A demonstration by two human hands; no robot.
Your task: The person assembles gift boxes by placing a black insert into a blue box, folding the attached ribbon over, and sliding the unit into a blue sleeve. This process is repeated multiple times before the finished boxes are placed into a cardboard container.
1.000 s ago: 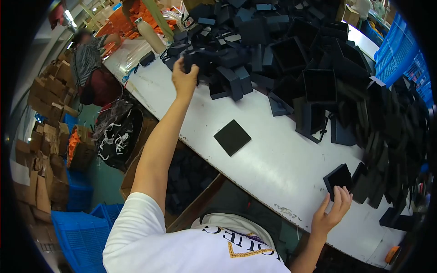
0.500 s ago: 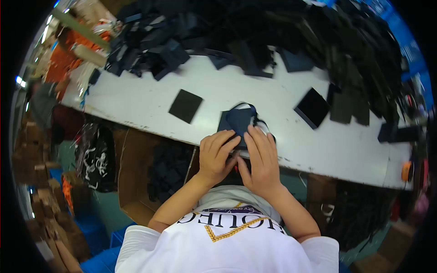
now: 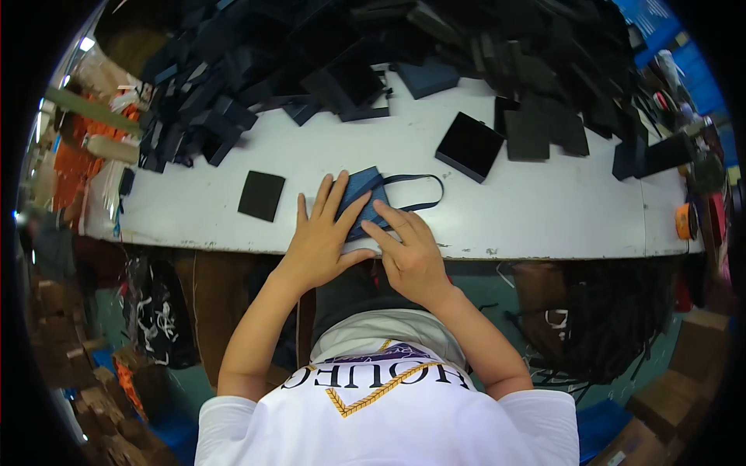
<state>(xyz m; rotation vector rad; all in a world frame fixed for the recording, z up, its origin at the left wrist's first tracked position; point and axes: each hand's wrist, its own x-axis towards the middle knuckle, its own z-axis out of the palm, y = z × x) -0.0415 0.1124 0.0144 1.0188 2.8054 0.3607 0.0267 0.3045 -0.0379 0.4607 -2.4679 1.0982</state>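
A small navy blue box (image 3: 362, 185) lies near the front edge of the white table, turned at an angle. From its right side a dark blue ribbon (image 3: 440, 186) runs out in a loop across the tabletop. My left hand (image 3: 317, 239) rests over the box's left part with its fingers spread. On the other side, my right hand (image 3: 413, 256) touches the box's right part with outstretched fingertips, near where the ribbon meets it. Parts of the box are hidden under both hands.
A black square pad (image 3: 261, 196) lies to the left on the white table (image 3: 544, 210). An open dark box (image 3: 469, 146) stands right of centre. A big heap of dark boxes (image 3: 311, 46) fills the back. An orange tape roll (image 3: 685, 221) sits at the right edge.
My hands and the box have shifted left, and the box is now turned at an angle. My left hand's fingers have spread. The ribbon now loops out to the right. The view has swung too.
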